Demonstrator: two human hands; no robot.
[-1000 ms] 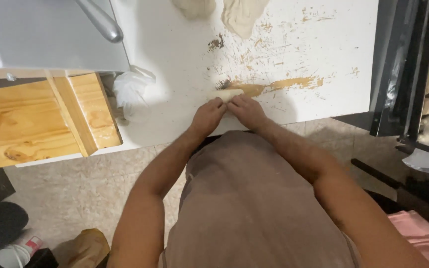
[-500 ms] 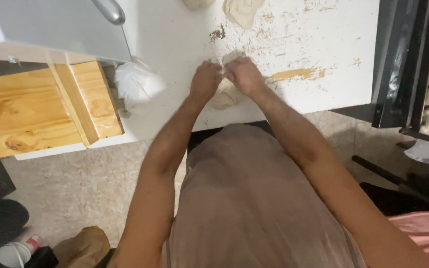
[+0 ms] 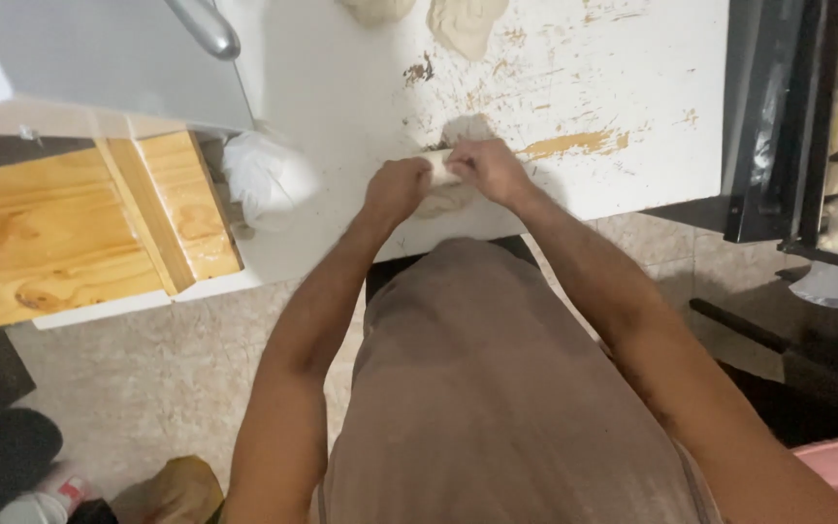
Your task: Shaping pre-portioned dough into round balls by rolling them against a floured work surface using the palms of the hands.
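Both my hands meet over a pale piece of dough point(image 3: 441, 171) on the white floured table point(image 3: 341, 87), near its front edge. My left hand point(image 3: 396, 188) grips the dough's left end with curled fingers. My right hand point(image 3: 485, 169) closes over its right end. Most of the dough is hidden under my fingers; a flattened part shows just below them. My forearms reach forward from my brown apron point(image 3: 497, 388).
Two more dough pieces point(image 3: 466, 21) lie at the table's far edge. A white bag point(image 3: 266, 177) sits left of my hands, beside a wooden board point(image 3: 70, 228) and a grey metal machine point(image 3: 118, 53). A dark rack point(image 3: 807, 126) stands at the right.
My hands have lifted and gathered the dough, moving slightly farther onto the table. The view has shifted, so the brown smear now lies to the right of my hands.
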